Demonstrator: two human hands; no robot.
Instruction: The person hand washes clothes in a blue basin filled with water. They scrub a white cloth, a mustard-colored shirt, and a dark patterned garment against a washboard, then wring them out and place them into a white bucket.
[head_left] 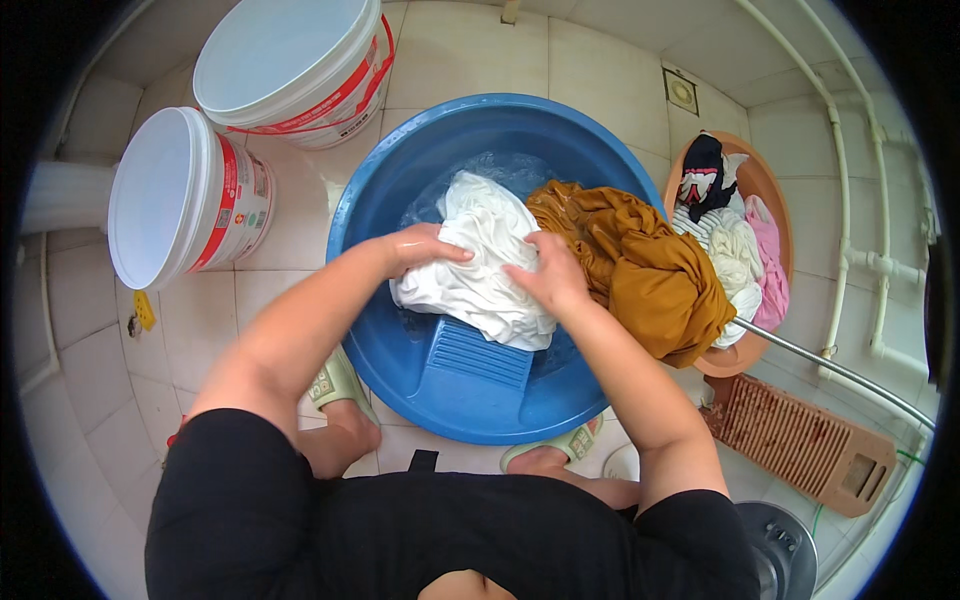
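A wet white cloth lies bunched in the large blue basin, partly over a ribbed blue washboard at the basin's near side. My left hand grips the cloth's left side, thumb on top and most fingers hidden in the folds. On the right side of the cloth, my right hand pinches fabric between thumb and fingers. Shallow clear water shows beyond the cloth. Close to my right hand, a mustard-brown cloth is heaped in the basin and hangs over its right rim.
Two white buckets with red bands stand at the far left. An orange basin of mixed clothes sits right of the blue one. Nearer me are a brown washboard and a metal pole. Pipes line the right wall.
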